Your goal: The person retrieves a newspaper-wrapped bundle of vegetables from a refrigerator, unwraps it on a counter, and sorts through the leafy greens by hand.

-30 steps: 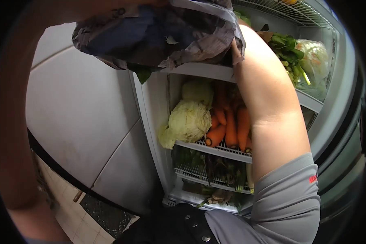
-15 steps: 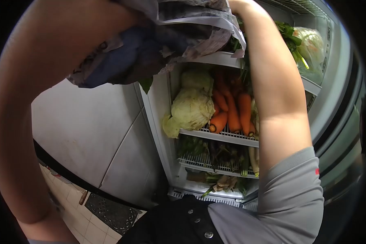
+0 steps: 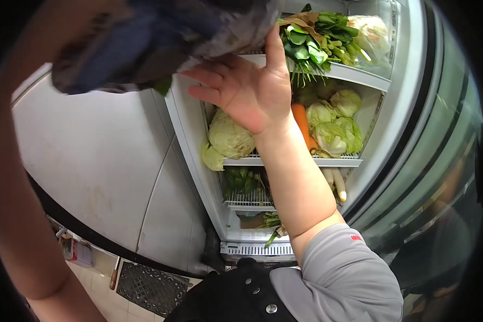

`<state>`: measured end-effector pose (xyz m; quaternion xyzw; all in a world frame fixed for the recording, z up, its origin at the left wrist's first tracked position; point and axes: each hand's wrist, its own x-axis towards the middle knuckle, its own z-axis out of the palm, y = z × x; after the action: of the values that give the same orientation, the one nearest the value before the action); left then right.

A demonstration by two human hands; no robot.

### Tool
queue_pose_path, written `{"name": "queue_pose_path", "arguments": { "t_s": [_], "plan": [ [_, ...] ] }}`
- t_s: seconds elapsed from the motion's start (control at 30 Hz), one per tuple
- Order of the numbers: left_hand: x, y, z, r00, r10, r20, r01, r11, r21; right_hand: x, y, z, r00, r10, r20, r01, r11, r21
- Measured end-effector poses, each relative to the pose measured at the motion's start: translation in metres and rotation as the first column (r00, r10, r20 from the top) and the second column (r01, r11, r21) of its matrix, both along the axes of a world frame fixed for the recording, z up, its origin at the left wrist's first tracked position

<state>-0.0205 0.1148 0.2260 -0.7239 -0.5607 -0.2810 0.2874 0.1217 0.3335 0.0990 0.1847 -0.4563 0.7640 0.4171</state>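
Observation:
A filled plastic bag (image 3: 161,40), dark and bluish with a green leaf poking out below, hangs raised at the upper left. My left arm (image 3: 32,177) rises along the left side to the bag and holds it up; the fingers are hidden by it. My right hand (image 3: 241,88) is open, palm up and fingers spread, just under the bag's right side and in front of the fridge shelves. Behind its wrist sits a pale cabbage (image 3: 231,137), with a carrot (image 3: 301,126) to the right. Leafy greens (image 3: 311,45) lie on the shelf above.
Lettuces (image 3: 333,126) share the middle shelf (image 3: 338,161). A bagged vegetable (image 3: 369,40) stands at the top right. White radishes (image 3: 335,182) lie lower down. The glass fridge door (image 3: 434,139) is on the right, a pale metal panel (image 3: 107,161) on the left, a dark mat (image 3: 153,284) on the floor.
My right hand has come out from behind the bag and opened, moving down and left. The bag has shifted left, and the view has turned right, showing more lettuces and the upper shelf.

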Motion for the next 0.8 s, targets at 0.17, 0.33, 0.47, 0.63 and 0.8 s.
{"name": "queue_pose_path", "arguments": {
  "t_s": [0.17,0.33,0.47,0.63,0.8],
  "plan": [
    [-0.007,-0.017,-0.007,1.000,0.027,-0.007,-0.027,0.999,0.034,0.012,-0.045,-0.003,0.982,0.086,-0.170,-0.072,0.994,0.087],
    [0.011,-0.050,-0.039,0.994,0.003,-0.108,0.018,0.981,0.193,0.036,-0.063,-0.012,0.985,-0.161,-0.062,0.158,0.986,-0.051],
    [0.048,-0.064,-0.090,0.991,-0.019,-0.135,0.030,0.996,0.080,0.045,-0.050,-0.049,0.983,-0.175,0.064,0.180,0.980,-0.085],
    [0.063,-0.100,-0.155,0.997,-0.075,0.014,0.074,0.994,0.076,0.009,-0.075,-0.097,0.979,-0.097,0.179,0.122,0.983,-0.136],
    [0.079,-0.128,-0.144,0.921,-0.347,0.178,0.272,0.899,0.343,-0.026,-0.121,-0.126,0.968,0.004,0.250,0.046,0.980,-0.195]
  ]
}}
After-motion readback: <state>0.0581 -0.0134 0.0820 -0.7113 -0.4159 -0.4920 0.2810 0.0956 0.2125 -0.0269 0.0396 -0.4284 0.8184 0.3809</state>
